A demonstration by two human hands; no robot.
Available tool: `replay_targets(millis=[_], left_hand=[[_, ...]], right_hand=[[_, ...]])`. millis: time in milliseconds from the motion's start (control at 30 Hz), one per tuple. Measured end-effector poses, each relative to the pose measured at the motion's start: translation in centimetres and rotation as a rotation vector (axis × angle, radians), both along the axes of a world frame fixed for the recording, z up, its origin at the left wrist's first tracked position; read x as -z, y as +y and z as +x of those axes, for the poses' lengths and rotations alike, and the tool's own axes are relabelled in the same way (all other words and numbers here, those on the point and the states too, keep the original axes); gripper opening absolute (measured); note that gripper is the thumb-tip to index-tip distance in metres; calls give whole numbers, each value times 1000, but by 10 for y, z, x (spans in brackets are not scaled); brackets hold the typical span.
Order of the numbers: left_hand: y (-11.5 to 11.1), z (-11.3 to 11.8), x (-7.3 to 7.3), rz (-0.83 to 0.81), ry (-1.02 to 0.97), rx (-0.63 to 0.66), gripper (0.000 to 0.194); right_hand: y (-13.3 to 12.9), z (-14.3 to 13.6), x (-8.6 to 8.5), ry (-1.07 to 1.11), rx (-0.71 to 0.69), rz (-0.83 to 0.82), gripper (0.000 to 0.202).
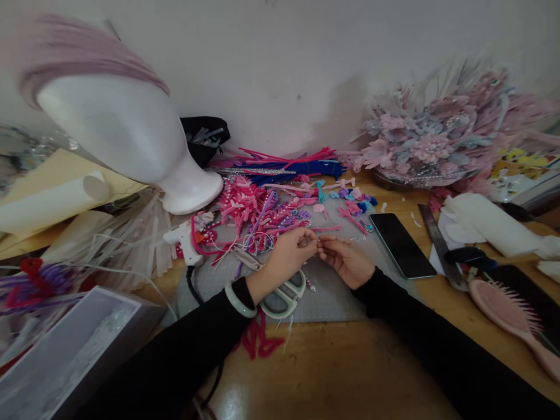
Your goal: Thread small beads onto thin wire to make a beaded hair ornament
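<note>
- Pinching narrow, left hand (291,252) and right hand (347,262) meet at the fingertips; anything between is too small to tell.
- Pink fuzzy sticks (238,204) lie just beyond and left of the fingers, probably for easy picking.
- Scissors (294,300), left and nearside of the fingers; handles nearest, likely for quick grabbing.
- Phone (401,245) right of the fingers, apparently set aside.

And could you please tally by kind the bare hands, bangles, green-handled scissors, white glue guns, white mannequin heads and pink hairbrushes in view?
Bare hands: 2 (left hand, right hand)
Bangle: 1
Green-handled scissors: 1 pair
White glue gun: 1
White mannequin head: 1
Pink hairbrush: 1
Total: 7
</note>
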State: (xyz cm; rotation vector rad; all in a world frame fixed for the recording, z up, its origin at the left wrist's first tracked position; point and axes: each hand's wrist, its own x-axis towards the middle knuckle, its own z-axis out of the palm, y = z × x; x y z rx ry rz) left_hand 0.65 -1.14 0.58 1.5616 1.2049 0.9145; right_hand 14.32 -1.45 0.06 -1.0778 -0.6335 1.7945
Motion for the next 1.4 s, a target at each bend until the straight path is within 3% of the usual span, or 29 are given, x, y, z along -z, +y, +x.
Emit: replay_targets(millis=[700, 1400], left_hand=[[1, 0, -1, -20, -32, -9, 11], [-3, 0, -3, 6, -12, 17, 9]], right_hand=[[-2, -1, 1, 11, 27, 34, 11], [3, 8, 0, 86, 1, -43, 7]])
